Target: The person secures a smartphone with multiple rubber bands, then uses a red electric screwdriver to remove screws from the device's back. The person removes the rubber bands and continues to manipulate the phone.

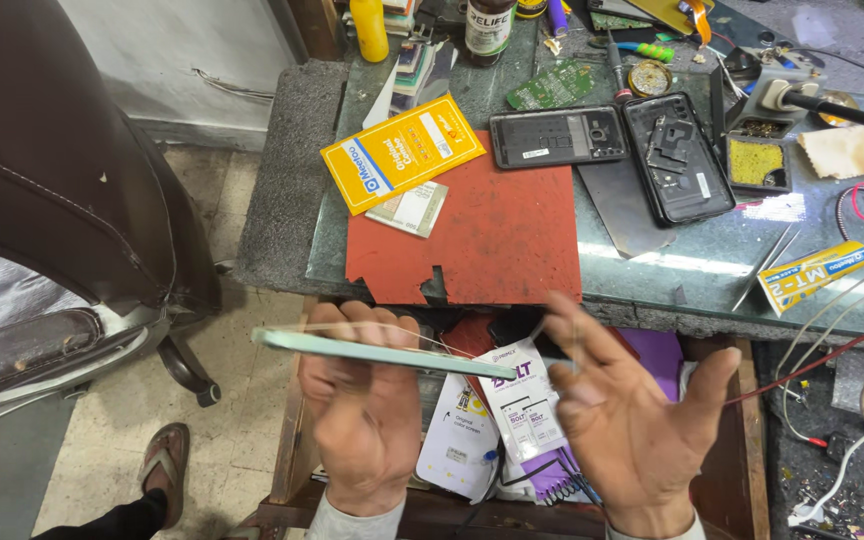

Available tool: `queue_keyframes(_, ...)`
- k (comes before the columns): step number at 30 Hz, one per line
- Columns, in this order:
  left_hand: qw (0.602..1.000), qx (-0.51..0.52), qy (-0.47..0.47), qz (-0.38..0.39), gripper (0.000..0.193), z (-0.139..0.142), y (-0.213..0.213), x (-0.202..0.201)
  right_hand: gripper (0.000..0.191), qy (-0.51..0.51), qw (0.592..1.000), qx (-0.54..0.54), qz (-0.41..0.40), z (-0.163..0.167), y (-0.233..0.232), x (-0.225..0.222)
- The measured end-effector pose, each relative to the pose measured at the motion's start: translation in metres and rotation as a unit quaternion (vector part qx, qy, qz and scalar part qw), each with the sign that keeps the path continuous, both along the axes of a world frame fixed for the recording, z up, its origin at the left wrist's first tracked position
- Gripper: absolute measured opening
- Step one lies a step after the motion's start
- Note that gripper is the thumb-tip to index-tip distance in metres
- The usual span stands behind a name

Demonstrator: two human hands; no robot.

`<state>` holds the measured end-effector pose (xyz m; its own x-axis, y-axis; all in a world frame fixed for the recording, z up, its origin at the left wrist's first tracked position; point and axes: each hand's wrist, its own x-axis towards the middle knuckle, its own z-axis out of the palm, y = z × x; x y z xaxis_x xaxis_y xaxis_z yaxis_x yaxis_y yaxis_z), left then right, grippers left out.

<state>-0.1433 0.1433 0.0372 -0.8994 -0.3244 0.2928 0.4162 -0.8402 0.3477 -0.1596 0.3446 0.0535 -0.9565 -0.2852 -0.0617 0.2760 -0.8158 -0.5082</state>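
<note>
My left hand (367, 410) holds a thin pale-green phone (382, 352) edge-on, level, just in front of the desk's near edge. My right hand (632, 420) is beside it with fingers spread, the fingertips touching or very near the phone's right end. Below both hands an open drawer (747, 430) holds white packets and purple items. On the desk beyond lies a torn red work mat (492, 240).
A yellow packet (402, 152) rests on the mat's left corner. Two opened black phones (557, 135) (677, 155) lie behind the mat, with a circuit board, bottles, tweezers, a yellow glue tube (812, 275) and cables at right. A brown chair (52, 200) stands left.
</note>
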Motion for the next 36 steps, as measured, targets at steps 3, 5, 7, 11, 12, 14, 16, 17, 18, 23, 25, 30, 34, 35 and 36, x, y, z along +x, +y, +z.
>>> queue_keyframes(3,0.949,-0.302,-0.042,0.082,0.016,0.005,-0.004,0.007,0.132,0.022,0.985,0.105,0.138,0.017,-0.008,-0.006)
queue_keyframes(5,0.888,-0.448,0.016,0.104,0.016,0.012,-0.005,0.011,0.127,0.103,0.949,0.23,0.188,0.027,-0.008,-0.004)
queue_keyframes(7,0.827,-0.544,0.061,0.127,0.02,0.019,-0.008,0.014,0.124,0.166,0.879,0.396,0.209,0.033,-0.009,0.002)
queue_keyframes(11,0.777,-0.601,0.086,0.168,0.03,0.027,-0.015,0.017,0.105,0.115,0.899,0.376,0.192,0.041,-0.004,0.013)
queue_keyframes(12,0.772,-0.605,0.082,0.175,0.031,0.028,-0.016,0.017,0.1,0.114,0.894,0.393,0.182,0.042,-0.003,0.017)
queue_keyframes(14,0.762,-0.613,0.082,0.194,0.031,0.027,-0.018,0.018,0.085,0.14,0.893,0.399,0.155,0.042,-0.003,0.023)
queue_keyframes(16,0.749,-0.623,0.087,0.209,0.031,0.024,-0.018,0.017,0.063,0.194,0.898,0.376,0.119,0.043,-0.003,0.029)
queue_keyframes(17,0.741,-0.629,0.092,0.216,0.032,0.023,-0.019,0.016,0.056,0.194,0.885,0.404,0.125,0.043,-0.003,0.03)
queue_keyframes(18,0.733,-0.636,0.097,0.222,0.032,0.022,-0.019,0.016,0.05,0.194,0.871,0.432,0.13,0.044,-0.002,0.031)
queue_keyframes(23,0.72,-0.639,0.114,0.246,0.037,0.019,-0.016,0.013,0.047,0.314,0.801,0.501,0.096,0.051,-0.004,0.031)
queue_keyframes(25,0.712,-0.644,0.117,0.253,0.037,0.017,-0.015,0.014,0.048,0.371,0.766,0.519,0.076,0.055,-0.007,0.031)
queue_keyframes(30,0.682,-0.675,0.107,0.259,0.034,0.012,-0.017,0.019,0.062,0.37,0.759,0.526,0.105,0.061,-0.012,0.027)
queue_keyframes(34,0.634,-0.709,0.123,0.282,0.039,0.006,-0.021,0.023,0.067,0.39,0.717,0.568,0.101,0.062,-0.009,0.025)
queue_keyframes(35,0.617,-0.721,0.125,0.289,0.038,0.005,-0.022,0.025,0.069,0.403,0.689,0.597,0.083,0.062,-0.007,0.027)
queue_keyframes(36,0.598,-0.733,0.129,0.297,0.037,0.003,-0.022,0.025,0.071,0.417,0.658,0.624,0.063,0.062,-0.004,0.029)
